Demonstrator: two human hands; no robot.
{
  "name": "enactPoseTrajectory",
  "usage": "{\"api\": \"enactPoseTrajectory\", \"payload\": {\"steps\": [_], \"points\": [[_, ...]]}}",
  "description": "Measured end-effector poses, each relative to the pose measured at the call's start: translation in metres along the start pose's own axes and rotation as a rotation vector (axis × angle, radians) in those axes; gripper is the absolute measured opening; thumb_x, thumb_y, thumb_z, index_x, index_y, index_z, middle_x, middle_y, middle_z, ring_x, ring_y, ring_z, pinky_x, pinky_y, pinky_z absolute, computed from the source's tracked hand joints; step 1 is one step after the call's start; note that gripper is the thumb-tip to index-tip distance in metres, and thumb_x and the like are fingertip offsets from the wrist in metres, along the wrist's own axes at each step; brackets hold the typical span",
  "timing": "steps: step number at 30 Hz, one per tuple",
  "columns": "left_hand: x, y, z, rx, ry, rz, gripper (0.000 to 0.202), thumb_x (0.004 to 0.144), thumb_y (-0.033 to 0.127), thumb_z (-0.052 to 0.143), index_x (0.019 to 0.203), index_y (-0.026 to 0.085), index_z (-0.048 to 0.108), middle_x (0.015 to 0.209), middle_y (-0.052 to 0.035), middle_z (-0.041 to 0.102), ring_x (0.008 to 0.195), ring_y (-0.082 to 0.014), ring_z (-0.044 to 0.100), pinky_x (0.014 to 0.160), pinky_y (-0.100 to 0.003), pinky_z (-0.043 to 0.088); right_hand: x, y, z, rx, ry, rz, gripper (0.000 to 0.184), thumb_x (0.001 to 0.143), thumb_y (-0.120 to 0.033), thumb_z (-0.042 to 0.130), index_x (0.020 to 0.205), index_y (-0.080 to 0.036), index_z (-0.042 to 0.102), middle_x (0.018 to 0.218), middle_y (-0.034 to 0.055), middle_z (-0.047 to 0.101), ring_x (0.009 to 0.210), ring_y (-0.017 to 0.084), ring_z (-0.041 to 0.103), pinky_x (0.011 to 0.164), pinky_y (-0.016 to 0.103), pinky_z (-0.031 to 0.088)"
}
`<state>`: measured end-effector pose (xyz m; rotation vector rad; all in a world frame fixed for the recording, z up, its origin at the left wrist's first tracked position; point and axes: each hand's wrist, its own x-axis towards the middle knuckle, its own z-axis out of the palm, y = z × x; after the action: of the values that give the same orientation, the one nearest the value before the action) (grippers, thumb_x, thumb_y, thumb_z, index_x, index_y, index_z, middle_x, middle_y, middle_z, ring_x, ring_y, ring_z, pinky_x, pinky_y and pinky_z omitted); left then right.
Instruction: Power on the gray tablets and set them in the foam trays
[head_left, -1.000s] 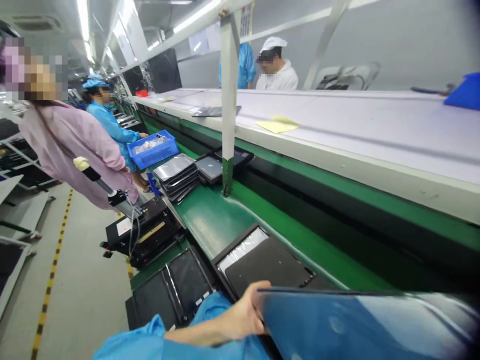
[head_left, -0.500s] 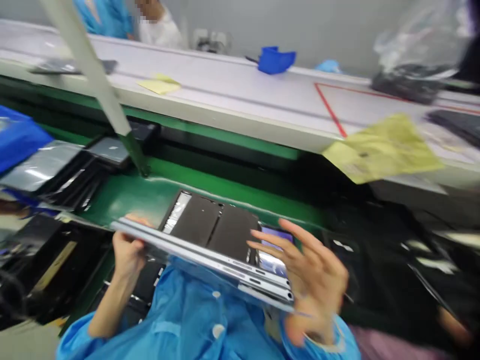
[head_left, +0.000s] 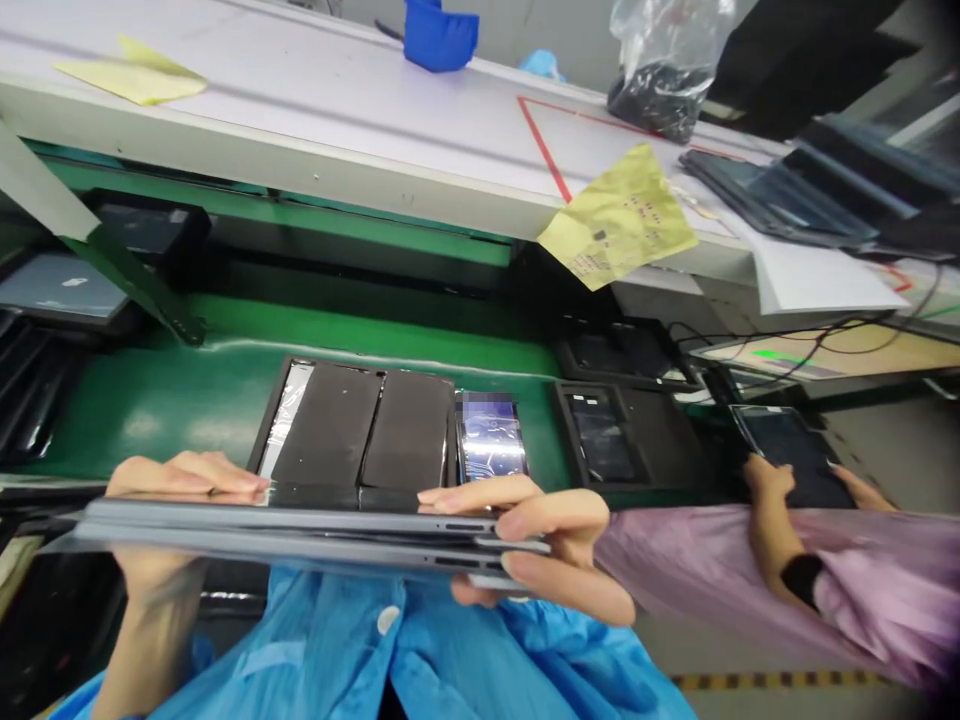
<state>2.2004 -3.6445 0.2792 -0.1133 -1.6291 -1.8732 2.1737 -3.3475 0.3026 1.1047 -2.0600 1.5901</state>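
Note:
My left hand (head_left: 180, 478) and my right hand (head_left: 544, 530) hold a closed, thin silver laptop (head_left: 300, 528) level at its two ends, with its edge and side ports facing me. The left hand's fingers lie over the top of the lid. The right hand's fingers wrap around the far end. Just beyond the laptop, on the green conveyor belt (head_left: 187, 425), lies a black-framed tray (head_left: 367, 430) with dark panels and a shiny, film-covered piece (head_left: 491, 440). The laptop hides the tray's near edge.
A co-worker in a pink smock (head_left: 847, 570) holds a dark tablet-like panel (head_left: 787, 450) at right. Black trays (head_left: 622, 440) sit on the belt beside me. Stacked laptops (head_left: 45, 285) lie at left. A white bench (head_left: 300, 120) above carries a yellow sheet (head_left: 619, 215) and a plastic bag (head_left: 664, 70).
The view has swung right along the belt. The laptop has gone from tilted, showing its broad face, to level and edge-on, and my right hand's spread fingers now close around its end.

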Motion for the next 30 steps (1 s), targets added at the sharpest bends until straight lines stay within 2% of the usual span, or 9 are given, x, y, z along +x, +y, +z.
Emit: {"api": "enactPoseTrajectory", "payload": {"steps": [3, 7, 10, 12, 15, 19, 21, 25, 30], "points": [[0.001, 0.002, 0.000, 0.004, 0.000, -0.017, 0.025, 0.061, 0.046, 0.093, 0.067, 0.026, 0.079, 0.054, -0.0007, 0.074, 0.037, -0.0235, 0.065, 0.035, -0.034, 0.057, 0.005, -0.004, 0.001, 0.095, 0.111, -0.075, 0.027, 0.102, -0.027, 0.064, 0.123, -0.038, 0.050, 0.099, -0.0021, 0.051, 0.095, 0.020, 0.079, 0.072, 0.033, 0.076], [0.000, 0.006, 0.003, -0.019, 0.003, -0.051, 0.029, 0.054, 0.042, 0.096, 0.062, 0.024, 0.075, 0.051, -0.0025, 0.072, 0.034, -0.0243, 0.064, 0.034, -0.033, 0.054, 0.014, -0.002, 0.002, 0.059, 0.173, -0.183, 0.016, 0.099, -0.016, 0.066, 0.102, -0.027, 0.056, 0.108, -0.0003, 0.050, 0.100, 0.019, 0.076, 0.075, 0.032, 0.076], [-0.002, 0.005, 0.004, -0.034, -0.039, -0.057, 0.024, 0.061, 0.039, 0.093, 0.068, 0.025, 0.075, 0.056, -0.0016, 0.075, 0.037, -0.0238, 0.066, 0.038, -0.032, 0.056, 0.019, 0.005, 0.005, 0.021, 0.185, -0.347, 0.026, 0.096, -0.012, 0.067, 0.081, -0.024, 0.049, 0.115, 0.0000, 0.051, 0.107, 0.021, 0.075, 0.073, 0.030, 0.076], [-0.004, 0.003, 0.003, -0.045, -0.050, -0.064, 0.022, 0.063, 0.036, 0.093, 0.072, 0.025, 0.076, 0.060, -0.0014, 0.077, 0.041, -0.0236, 0.069, 0.040, -0.032, 0.058, 0.021, 0.009, 0.008, 0.008, 0.243, -0.400, 0.032, 0.096, -0.013, 0.067, 0.077, -0.024, 0.045, 0.111, 0.0001, 0.052, 0.105, 0.020, 0.076, 0.069, 0.026, 0.076], [-0.005, 0.001, 0.003, -0.066, -0.072, -0.054, 0.021, 0.064, 0.034, 0.092, 0.074, 0.023, 0.077, 0.062, -0.0025, 0.078, 0.043, -0.0228, 0.070, 0.042, -0.032, 0.059, 0.022, 0.010, 0.009, 0.001, 0.297, -0.419, 0.031, 0.097, -0.015, 0.068, 0.076, -0.024, 0.046, 0.104, -0.0002, 0.052, 0.101, 0.018, 0.077, 0.066, 0.021, 0.074], [-0.001, 0.002, 0.006, -0.056, -0.055, -0.036, 0.022, 0.063, 0.037, 0.092, 0.073, 0.024, 0.078, 0.060, -0.0015, 0.077, 0.042, -0.0216, 0.068, 0.040, -0.031, 0.057, 0.021, 0.006, 0.000, 0.034, 0.157, -0.291, 0.026, 0.090, -0.013, 0.075, 0.083, -0.025, 0.054, 0.105, -0.0012, 0.053, 0.103, 0.017, 0.077, 0.075, 0.028, 0.075], [0.001, 0.003, 0.007, -0.030, -0.054, -0.041, 0.024, 0.060, 0.038, 0.094, 0.070, 0.024, 0.076, 0.057, -0.0016, 0.075, 0.041, -0.0222, 0.066, 0.038, -0.031, 0.054, 0.019, 0.006, -0.002, 0.049, 0.137, -0.281, 0.025, 0.088, -0.010, 0.076, 0.084, -0.024, 0.056, 0.110, -0.0003, 0.053, 0.106, 0.019, 0.076, 0.076, 0.031, 0.076], [0.003, 0.001, 0.007, -0.009, -0.055, -0.058, 0.026, 0.059, 0.039, 0.094, 0.069, 0.025, 0.075, 0.057, -0.0010, 0.075, 0.038, -0.0224, 0.065, 0.037, -0.031, 0.052, 0.020, 0.010, 0.009, -0.023, 0.297, -0.377, 0.024, 0.097, -0.014, 0.066, 0.079, -0.023, 0.054, 0.105, 0.0012, 0.051, 0.102, 0.017, 0.074, 0.069, 0.025, 0.075], [0.004, -0.002, 0.007, -0.054, -0.103, -0.028, 0.022, 0.065, 0.036, 0.092, 0.073, 0.023, 0.076, 0.061, -0.0013, 0.077, 0.040, -0.0210, 0.067, 0.040, -0.030, 0.055, 0.022, 0.011, 0.021, -0.099, 0.350, -0.359, 0.025, 0.101, -0.019, 0.063, 0.079, -0.024, 0.054, 0.099, 0.0002, 0.048, 0.095, 0.013, 0.071, 0.067, 0.018, 0.073]]}}
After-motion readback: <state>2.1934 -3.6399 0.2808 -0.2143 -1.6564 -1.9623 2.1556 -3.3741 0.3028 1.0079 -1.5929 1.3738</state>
